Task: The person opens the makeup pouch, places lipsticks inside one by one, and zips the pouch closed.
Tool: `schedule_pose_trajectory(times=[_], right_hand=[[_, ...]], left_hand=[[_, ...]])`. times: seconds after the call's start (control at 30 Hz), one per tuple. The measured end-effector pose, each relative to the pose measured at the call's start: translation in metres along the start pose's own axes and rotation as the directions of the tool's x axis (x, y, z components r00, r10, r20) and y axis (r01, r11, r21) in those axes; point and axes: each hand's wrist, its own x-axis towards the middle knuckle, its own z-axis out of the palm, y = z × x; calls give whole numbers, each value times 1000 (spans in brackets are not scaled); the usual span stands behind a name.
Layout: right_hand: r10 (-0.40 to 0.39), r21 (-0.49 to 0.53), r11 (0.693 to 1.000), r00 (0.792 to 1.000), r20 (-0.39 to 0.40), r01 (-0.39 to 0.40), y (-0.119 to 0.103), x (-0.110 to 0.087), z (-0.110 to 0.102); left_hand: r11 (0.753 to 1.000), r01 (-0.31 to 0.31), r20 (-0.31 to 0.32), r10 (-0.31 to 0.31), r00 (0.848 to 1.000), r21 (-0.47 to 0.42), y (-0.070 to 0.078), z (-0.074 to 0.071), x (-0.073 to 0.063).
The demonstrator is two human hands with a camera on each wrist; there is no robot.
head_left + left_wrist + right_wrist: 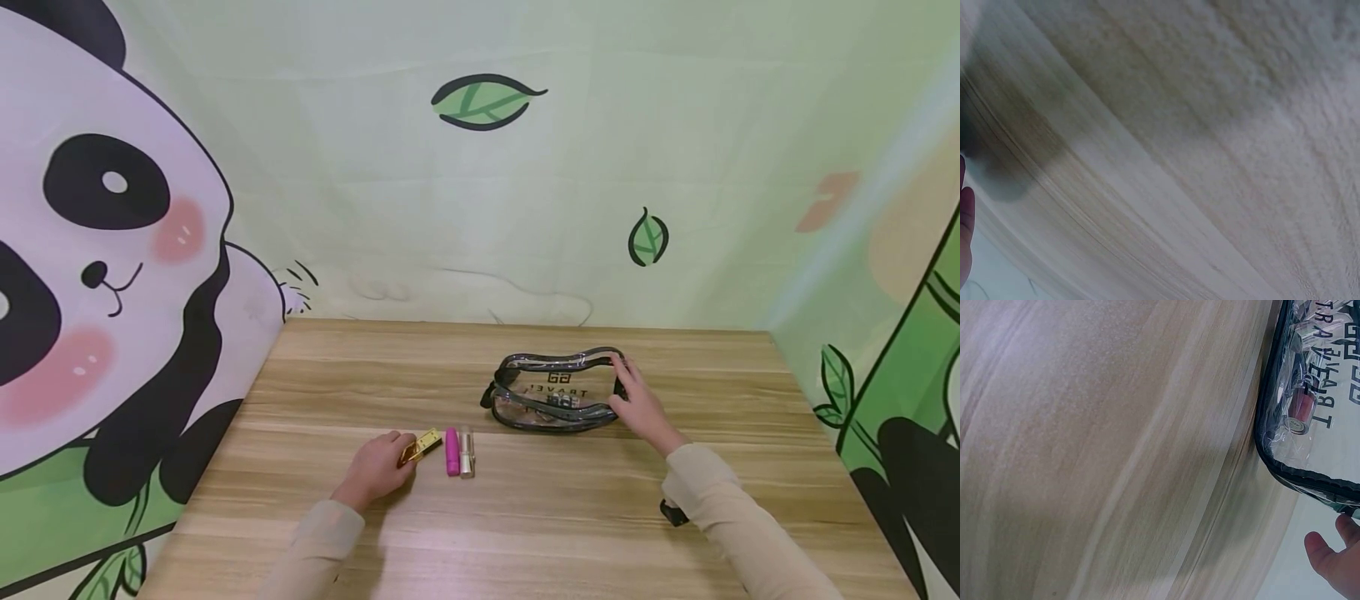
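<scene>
In the head view my left hand (378, 467) pinches a shiny gold lipstick tube (422, 447) low over the table. A bright pink lipstick tube (452, 452) and a pale gold one (467, 452) lie side by side just right of it. At the right end of a clear travel pouch (525, 412) with black trim is my right hand (643, 408), its fingers spread and touching the rim. The pouch's mouth gapes upward, and a small red-and-clear tube (1300, 412) shows inside it in the right wrist view. Only the edge of the left fingers (966, 212) appears in the left wrist view.
Wood-grain table (570, 533) spreads under everything. A backdrop (360, 167) printed with a panda and leaves rises behind its far edge and along the sides. A small black object (673, 514) shows beneath the right sleeve.
</scene>
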Motion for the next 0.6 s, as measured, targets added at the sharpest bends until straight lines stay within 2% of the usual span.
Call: schedule_pose_trajectory(times=[0.27, 0.6], right_hand=[[0, -2, 1000, 1000, 6, 0, -1, 0, 0], [-4, 1, 1000, 1000, 1, 4, -1, 0, 0]], left_hand=[[999, 26, 38, -25, 999, -29, 0, 0, -1], [996, 58, 37, -55, 998, -66, 0, -1, -2]])
